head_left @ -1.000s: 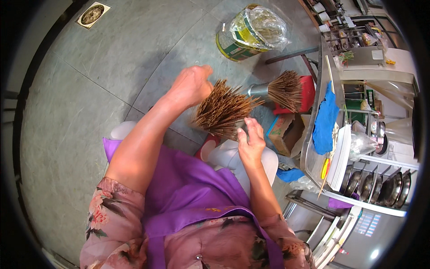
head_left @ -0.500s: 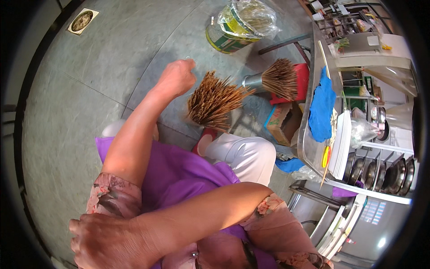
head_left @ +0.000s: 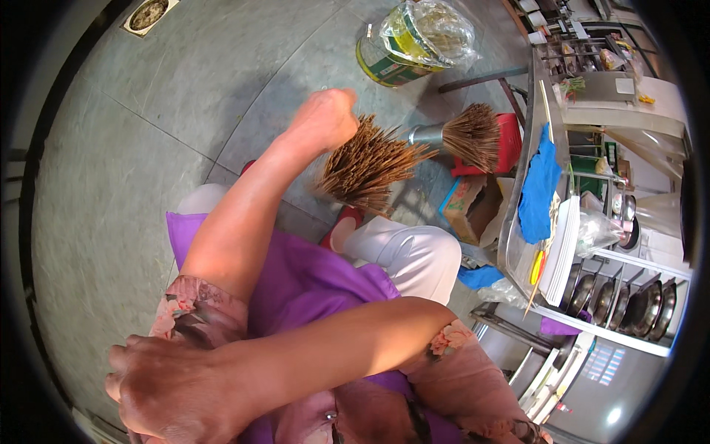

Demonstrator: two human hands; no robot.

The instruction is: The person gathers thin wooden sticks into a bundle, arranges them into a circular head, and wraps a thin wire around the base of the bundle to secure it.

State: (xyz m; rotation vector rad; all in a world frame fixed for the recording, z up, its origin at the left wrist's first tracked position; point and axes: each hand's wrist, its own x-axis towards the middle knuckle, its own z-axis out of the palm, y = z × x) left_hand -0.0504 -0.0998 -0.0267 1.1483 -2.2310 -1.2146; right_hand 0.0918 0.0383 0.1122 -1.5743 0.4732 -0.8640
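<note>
My left arm reaches out, and my left hand (head_left: 325,118) is closed in a fist at the upper left edge of a thick bundle of thin brown sticks (head_left: 373,164). Whether it touches the sticks, or holds one, I cannot tell. Across my body my right forearm runs to the left; my right hand (head_left: 166,385) is curled shut beside my left sleeve (head_left: 196,314), its palm side hidden. Beyond the first bundle, a second fan of brown sticks (head_left: 475,137) rises out of a grey metal cylinder (head_left: 427,138).
A green-yellow bucket (head_left: 396,59) lined with clear plastic stands ahead. To the right are a red stool (head_left: 507,144), an open cardboard box (head_left: 470,207) and a metal table (head_left: 510,237) carrying a blue cloth (head_left: 538,192). Pans (head_left: 643,307) hang farther right. A floor drain (head_left: 148,15) lies far left.
My left hand has moved right and up, closer to the stick bundle. My right hand stays curled by the left sleeve. The whole view has shifted a little.
</note>
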